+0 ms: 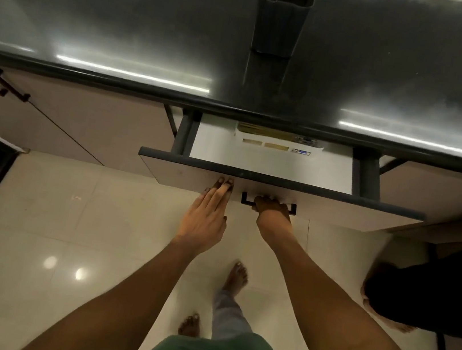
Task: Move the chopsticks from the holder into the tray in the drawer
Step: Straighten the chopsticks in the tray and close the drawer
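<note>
Below dark bench (pixel 126 24), drawer (pixel 282 182) mid frame half out: R grip (pixel 271 210) round handle (pixel 245 199), L grip (pixel 205 216) flat on front; hard tug may shift tray (pixel 277 146).

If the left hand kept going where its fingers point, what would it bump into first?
The drawer front. The left hand has its straight fingers pointing at it and seemingly touching it, just left of the handle.
</note>
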